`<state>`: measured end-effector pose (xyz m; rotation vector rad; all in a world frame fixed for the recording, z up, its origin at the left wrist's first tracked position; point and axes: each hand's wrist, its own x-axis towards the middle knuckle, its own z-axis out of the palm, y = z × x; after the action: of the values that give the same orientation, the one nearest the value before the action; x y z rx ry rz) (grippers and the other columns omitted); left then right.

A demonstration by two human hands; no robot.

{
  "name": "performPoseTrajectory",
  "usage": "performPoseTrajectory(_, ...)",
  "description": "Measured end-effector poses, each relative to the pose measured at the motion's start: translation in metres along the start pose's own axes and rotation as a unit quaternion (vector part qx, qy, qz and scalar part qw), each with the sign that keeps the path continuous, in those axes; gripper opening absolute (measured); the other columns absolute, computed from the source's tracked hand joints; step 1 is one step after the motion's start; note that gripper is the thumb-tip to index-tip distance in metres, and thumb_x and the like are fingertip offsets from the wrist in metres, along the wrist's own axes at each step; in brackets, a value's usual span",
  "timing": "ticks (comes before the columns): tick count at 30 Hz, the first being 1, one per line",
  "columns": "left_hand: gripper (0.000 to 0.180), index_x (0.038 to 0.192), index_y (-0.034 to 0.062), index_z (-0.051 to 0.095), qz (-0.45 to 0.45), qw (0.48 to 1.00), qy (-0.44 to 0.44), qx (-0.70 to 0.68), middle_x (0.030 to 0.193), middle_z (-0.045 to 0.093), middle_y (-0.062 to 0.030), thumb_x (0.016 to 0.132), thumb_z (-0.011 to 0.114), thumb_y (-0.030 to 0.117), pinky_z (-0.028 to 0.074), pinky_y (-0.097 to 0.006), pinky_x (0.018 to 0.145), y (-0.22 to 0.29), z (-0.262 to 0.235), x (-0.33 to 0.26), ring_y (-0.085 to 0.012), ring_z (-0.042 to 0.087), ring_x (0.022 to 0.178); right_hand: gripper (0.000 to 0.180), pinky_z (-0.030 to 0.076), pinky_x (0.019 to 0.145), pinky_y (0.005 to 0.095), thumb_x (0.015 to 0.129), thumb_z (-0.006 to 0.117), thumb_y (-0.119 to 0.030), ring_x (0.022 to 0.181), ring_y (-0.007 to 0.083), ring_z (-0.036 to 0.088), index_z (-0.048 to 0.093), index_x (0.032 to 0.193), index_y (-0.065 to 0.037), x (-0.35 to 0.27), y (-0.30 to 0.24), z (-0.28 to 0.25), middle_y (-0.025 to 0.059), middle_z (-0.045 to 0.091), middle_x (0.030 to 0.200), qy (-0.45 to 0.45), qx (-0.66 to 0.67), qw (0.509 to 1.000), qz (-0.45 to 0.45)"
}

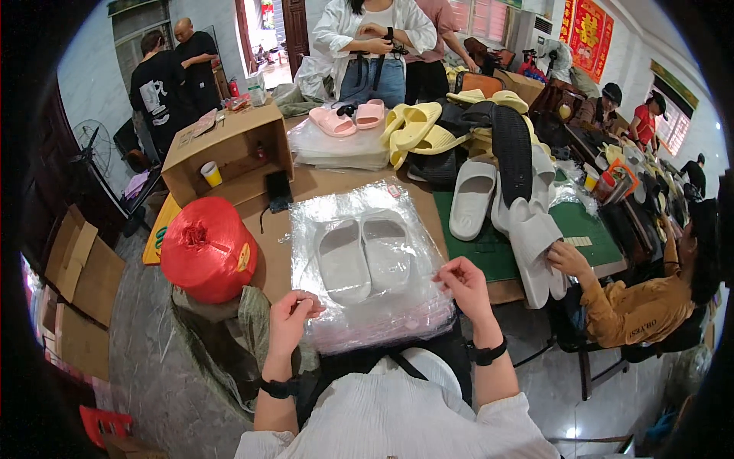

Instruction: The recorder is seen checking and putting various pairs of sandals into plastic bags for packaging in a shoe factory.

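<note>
A pair of light grey slides (pixel 343 262) lies side by side in a clear plastic bag (pixel 419 229), toes pointing toward me. The bag rests on a stack of clear plastic bags (pixel 382 329) at the table's near edge. My left hand (pixel 290 315) is at the bag's near left corner, fingers curled and tips pinched at its edge. At the near right side, my right hand (pixel 463 284) has thumb and forefinger pinched on the film. The thin film between my fingertips shows only faintly.
A red roll of plastic twine (pixel 206 251) stands left, before an open cardboard box (pixel 229 149). A black phone (pixel 278 191) lies nearby. Pink slides (pixel 332 122) and yellow slides (pixel 420 126) sit behind. At right, a seated co-worker's hand (pixel 567 258) touches grey slides (pixel 531 249).
</note>
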<state>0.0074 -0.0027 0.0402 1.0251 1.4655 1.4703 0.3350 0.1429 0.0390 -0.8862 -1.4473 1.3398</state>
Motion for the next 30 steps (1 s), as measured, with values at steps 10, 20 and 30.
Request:
performPoseTrajectory(10,0.009,0.096,0.0006,0.067,0.217,0.943,-0.029,0.249,0.102,0.07,-0.0166,0.088,0.064,0.004,0.054,-0.036,0.081,-0.059,0.004,-0.001,-0.0344,0.068,0.092,0.01,0.051,0.081,0.0331,0.085,0.066,0.0,0.091,0.024,0.064,0.063,0.094,-0.003,-0.004,0.087,-0.011,0.013,0.064,0.096,0.032,-0.242,0.964,-0.104)
performPoseTrajectory(20,0.026,0.109,-0.0033,0.061,0.013,0.994,-0.012,0.111,0.1,0.067,-0.0116,0.088,0.07,0.01,0.052,-0.03,0.08,-0.067,0.011,0.003,-0.0182,0.066,0.09,0.026,0.045,0.098,0.0479,0.077,0.068,-0.003,0.116,0.0388,0.054,0.064,0.103,-0.006,-0.021,0.012,0.05,0.0161,0.06,0.116,0.076,-0.387,0.87,-0.297)
performPoseTrajectory(30,0.06,0.131,-0.0061,0.047,-0.124,0.983,0.023,-0.134,0.111,0.063,-0.0117,0.088,0.074,0.026,0.052,-0.03,0.072,-0.013,0.052,0.024,-0.016,0.063,0.089,0.012,0.052,0.079,0.0401,0.081,0.074,-0.01,0.092,0.0337,0.062,0.064,0.086,-0.005,-0.026,0.055,0.064,0.0115,0.062,0.1,-0.028,-0.35,0.911,-0.214)
